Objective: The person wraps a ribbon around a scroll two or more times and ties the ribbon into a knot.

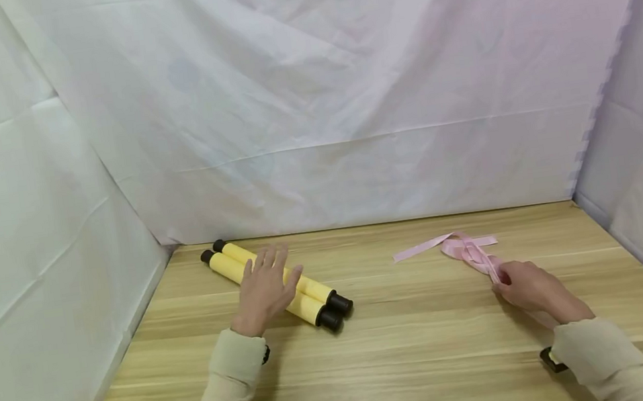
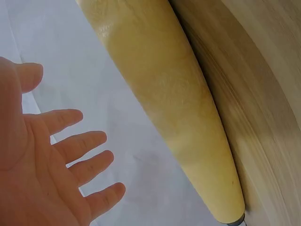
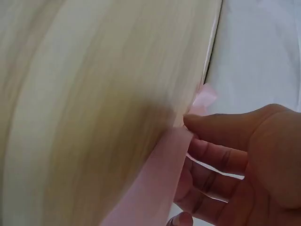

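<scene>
Two yellow rods with black end caps lie side by side and slanted on the wooden table, at left of centre in the head view. Over their middle is my left hand, fingers straight and spread, hiding part of them. In the left wrist view, one yellow rod passes in front of the open palm and fingers. A pink satin ribbon lies looped on the right side of the table. My right hand pinches it between thumb and fingers; in the right wrist view a flat length of ribbon hangs from the pinch.
The wood-grain table is bounded by a white cloth at the back and by white cloth walls at left and right. Beige sleeves cover both forearms, with dark bands at the wrists.
</scene>
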`<state>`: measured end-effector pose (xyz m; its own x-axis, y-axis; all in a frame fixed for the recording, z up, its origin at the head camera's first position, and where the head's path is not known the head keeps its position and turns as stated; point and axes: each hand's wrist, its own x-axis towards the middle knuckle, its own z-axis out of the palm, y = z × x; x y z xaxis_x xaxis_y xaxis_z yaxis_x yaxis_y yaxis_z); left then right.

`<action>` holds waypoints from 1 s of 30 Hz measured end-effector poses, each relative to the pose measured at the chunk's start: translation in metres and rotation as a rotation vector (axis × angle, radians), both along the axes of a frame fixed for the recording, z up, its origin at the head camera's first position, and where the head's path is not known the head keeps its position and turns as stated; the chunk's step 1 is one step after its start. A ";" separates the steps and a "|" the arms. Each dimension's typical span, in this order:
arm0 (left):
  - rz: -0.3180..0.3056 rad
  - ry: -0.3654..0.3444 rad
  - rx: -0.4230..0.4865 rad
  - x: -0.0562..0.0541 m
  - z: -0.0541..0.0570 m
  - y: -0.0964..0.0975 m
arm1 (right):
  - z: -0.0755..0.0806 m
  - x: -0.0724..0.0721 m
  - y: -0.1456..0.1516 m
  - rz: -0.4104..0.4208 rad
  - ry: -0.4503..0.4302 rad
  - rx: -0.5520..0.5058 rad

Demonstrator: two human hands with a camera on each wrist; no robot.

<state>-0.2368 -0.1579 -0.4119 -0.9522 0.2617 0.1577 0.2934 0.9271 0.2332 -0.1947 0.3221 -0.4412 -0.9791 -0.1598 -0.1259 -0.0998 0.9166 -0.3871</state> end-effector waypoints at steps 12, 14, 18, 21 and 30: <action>-0.185 -0.025 0.126 0.000 0.000 0.034 | 0.022 0.005 -0.044 0.232 0.207 -0.355; -0.252 -0.021 0.169 0.001 0.002 0.044 | 0.027 0.005 -0.053 0.273 0.152 -0.465; -0.387 -0.029 0.247 0.008 0.007 0.063 | 0.035 0.006 -0.070 0.346 0.068 -0.601; -0.488 -0.059 0.303 0.015 0.013 0.077 | 0.039 0.009 -0.082 0.415 0.021 -0.642; -0.748 -0.355 0.466 0.039 0.028 0.110 | 0.055 0.030 -0.121 0.607 -0.105 -0.712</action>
